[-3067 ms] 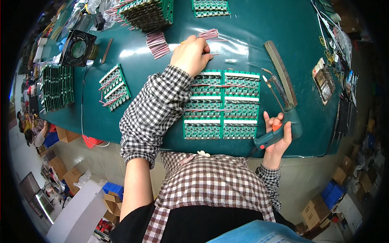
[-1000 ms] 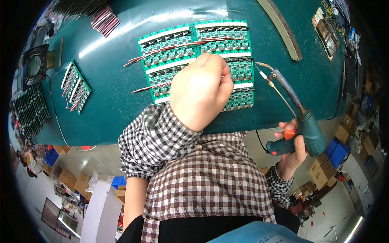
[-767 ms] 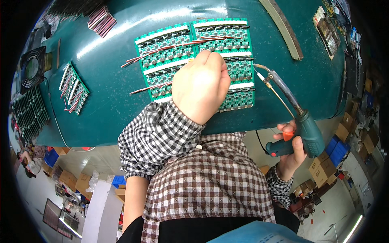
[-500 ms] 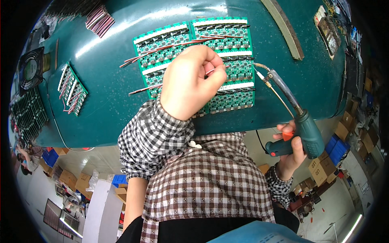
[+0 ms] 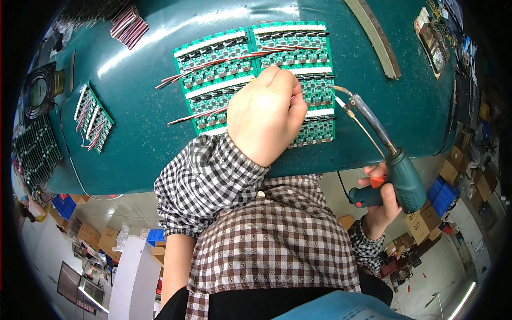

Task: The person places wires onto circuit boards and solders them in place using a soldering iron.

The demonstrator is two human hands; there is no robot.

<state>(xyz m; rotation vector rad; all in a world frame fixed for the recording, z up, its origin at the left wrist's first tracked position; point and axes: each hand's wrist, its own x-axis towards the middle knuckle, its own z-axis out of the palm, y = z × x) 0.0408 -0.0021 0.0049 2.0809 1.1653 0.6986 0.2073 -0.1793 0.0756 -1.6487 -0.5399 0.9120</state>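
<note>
Two hands work over the green panel of circuit boards (image 5: 256, 80) on the teal bench (image 5: 133, 144): the left hand (image 5: 266, 114) pinches a thin red wire (image 5: 197, 113) against it, the right hand (image 5: 381, 200) clenches the teal pistol-grip soldering iron (image 5: 373, 144). Best keep that wire pinned flat while the tip touches briefly.

The left hand (image 5: 266, 114) is resting curled on the green circuit boards (image 5: 224, 58), pinching a thin wire, while the right hand (image 5: 381, 205) is gripping a soldering gun (image 5: 392, 165), its tip touching the boards' right edge.
</note>
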